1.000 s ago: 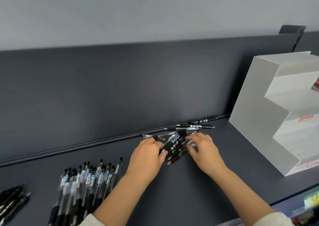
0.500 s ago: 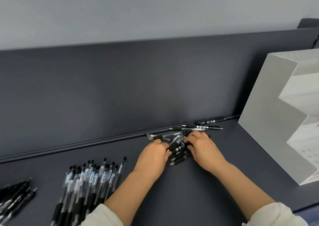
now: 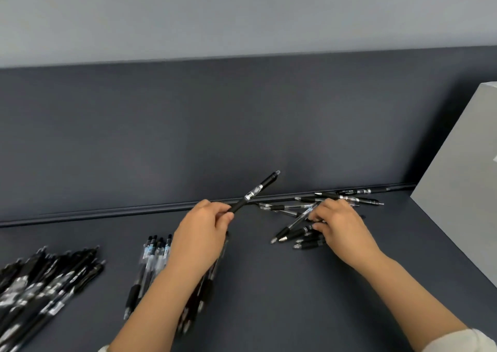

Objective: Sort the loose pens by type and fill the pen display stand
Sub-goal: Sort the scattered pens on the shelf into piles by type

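The left hand (image 3: 200,234) pinches a black pen (image 3: 254,192) by its lower end, the barrel angling up-right. The right hand (image 3: 340,226) curls its fingers onto the loose pens (image 3: 298,224).

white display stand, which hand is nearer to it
Right. The right hand pinches loose pens just left of the white display stand; the left hand is farther left, holding up a black pen.

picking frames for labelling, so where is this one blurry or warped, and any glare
Head view: the black pens at far left and the clear-barrel pens beside them are motion-smeared; the pen in the left hand and the loose pens at the right hand read sharper; light is soft and even, no glare; the back rail bows slightly.
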Tool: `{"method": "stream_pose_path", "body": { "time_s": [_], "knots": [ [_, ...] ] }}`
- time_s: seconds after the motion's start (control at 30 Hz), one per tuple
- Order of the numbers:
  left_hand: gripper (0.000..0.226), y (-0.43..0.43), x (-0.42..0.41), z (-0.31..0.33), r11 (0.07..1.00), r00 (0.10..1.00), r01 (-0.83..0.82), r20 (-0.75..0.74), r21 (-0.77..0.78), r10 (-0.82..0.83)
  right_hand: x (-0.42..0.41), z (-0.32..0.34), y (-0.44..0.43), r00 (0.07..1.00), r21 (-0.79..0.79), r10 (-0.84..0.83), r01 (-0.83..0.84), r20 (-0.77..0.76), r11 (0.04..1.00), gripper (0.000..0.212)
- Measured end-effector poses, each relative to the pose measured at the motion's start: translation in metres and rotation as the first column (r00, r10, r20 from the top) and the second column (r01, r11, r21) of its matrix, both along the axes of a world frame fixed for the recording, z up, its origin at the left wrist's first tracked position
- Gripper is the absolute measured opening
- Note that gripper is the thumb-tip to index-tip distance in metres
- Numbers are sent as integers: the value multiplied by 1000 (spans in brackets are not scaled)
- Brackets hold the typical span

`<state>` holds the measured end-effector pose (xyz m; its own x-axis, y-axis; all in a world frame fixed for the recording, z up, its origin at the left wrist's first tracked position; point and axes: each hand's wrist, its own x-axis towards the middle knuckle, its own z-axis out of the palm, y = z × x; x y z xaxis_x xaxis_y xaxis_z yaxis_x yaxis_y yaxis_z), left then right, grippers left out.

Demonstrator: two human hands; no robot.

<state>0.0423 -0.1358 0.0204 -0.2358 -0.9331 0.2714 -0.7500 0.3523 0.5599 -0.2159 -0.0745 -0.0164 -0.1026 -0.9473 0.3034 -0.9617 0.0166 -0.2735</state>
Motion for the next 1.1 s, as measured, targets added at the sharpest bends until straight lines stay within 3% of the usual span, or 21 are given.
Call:
{"method": "stream_pose_path", "body": {
  "time_s": [0.1,0.43,0.67,0.83,1.1],
  "knots": [
    [17,3,22,-8,999,999,-46,-4,27,46,5,-6,-5,999,104,44,-42,-20,994,18],
    [18,11,46,-24,995,998,-62,-9,73,63,3,-8,-11,996,181,58,-44,-74,983,22],
    [18,14,25,-27,998,999,28,-21,54,-27,16,-8,-1,998,64,-31,34,-59,997,13],
    [17,14,17,-26,998,997,53,-54,25,-52,26,-4,11,1000,-71,2,-2,-6,997,10],
    [19,18,68,-17,996,984,-90,-155,-20,86,70,27,8,988,-218,154,-145,22,965,18]
  ]
}}
